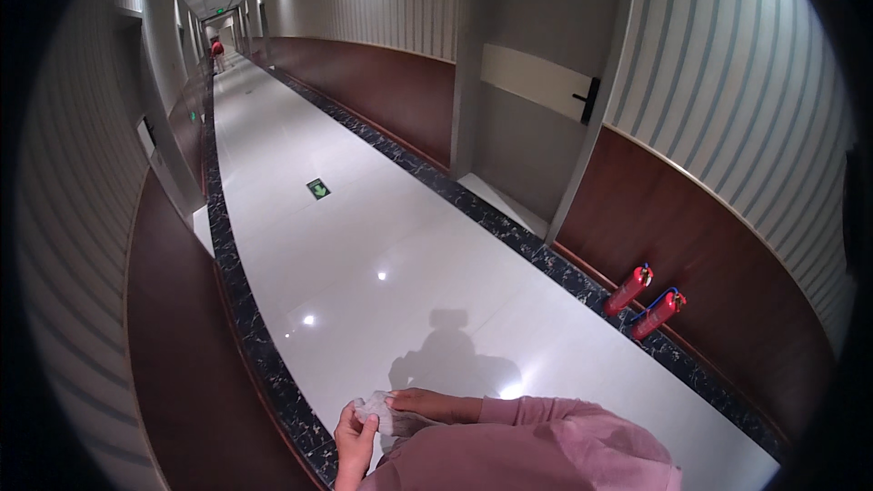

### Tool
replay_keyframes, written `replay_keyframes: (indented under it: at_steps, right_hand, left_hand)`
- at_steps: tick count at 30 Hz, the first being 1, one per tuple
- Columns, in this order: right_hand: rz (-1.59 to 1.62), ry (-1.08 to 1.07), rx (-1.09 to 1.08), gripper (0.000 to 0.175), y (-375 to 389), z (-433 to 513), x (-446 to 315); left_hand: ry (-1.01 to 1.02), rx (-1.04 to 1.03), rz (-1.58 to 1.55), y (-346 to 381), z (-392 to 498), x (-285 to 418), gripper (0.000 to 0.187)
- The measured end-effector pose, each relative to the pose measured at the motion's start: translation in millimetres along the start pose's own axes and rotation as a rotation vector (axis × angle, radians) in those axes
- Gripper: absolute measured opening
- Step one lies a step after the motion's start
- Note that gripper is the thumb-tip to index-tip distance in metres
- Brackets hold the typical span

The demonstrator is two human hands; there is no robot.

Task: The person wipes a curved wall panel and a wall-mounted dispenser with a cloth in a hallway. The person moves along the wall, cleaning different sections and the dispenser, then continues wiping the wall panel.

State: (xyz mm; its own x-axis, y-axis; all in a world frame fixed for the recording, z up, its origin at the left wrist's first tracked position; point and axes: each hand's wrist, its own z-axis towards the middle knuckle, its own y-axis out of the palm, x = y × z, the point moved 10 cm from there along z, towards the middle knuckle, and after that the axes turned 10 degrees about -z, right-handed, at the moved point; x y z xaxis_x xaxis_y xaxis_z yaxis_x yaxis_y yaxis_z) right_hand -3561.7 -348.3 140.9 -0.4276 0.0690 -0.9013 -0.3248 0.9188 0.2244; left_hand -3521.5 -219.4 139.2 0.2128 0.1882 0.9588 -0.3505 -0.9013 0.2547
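A crumpled light grey cloth [383,412] is stretched between my two hands, low in the head view and close to my body. My left hand [354,434] pinches its left end, with the thumb on the near side. At the upper right part of the cloth, my right hand [417,401] grips it with the thumb on top. Part of the cloth hangs down towards my pink sweatshirt, where its lower end is hidden. Below both hands lies the glossy pale tiled floor [354,245] of a corridor.
Two red fire extinguishers [629,291] stand against the right wall on the dark marbled border [505,221]. Further along is a grey door [532,143] with a black handle. A green arrow sign [318,189] lies on the floor. Far down the corridor is a person in red [217,49].
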Motion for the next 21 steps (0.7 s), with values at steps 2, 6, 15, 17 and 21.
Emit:
replay_keyframes:
  at_steps: [2,6,15,17,21]
  right_hand:
    - [0.135,-0.005,0.006,0.046,-21,-10,7]
    - [0.307,0.0,0.139,0.044,-59,-39,21]
    - [0.663,-0.01,0.35,0.052,-120,-58,13]
    - [0.739,-0.016,0.378,0.054,-138,-51,9]
    - [0.78,-0.042,0.324,0.063,-173,-26,-9]
  left_hand:
    - [-0.005,-0.058,-0.109,28,19,-4,0.032]
    - [0.008,-0.118,0.171,62,53,-13,0.021]
    - [0.035,-0.362,0.393,143,126,-7,0.026]
    - [-0.052,-0.4,0.333,159,146,-6,0.025]
    - [-0.082,-0.454,0.384,181,203,6,0.023]
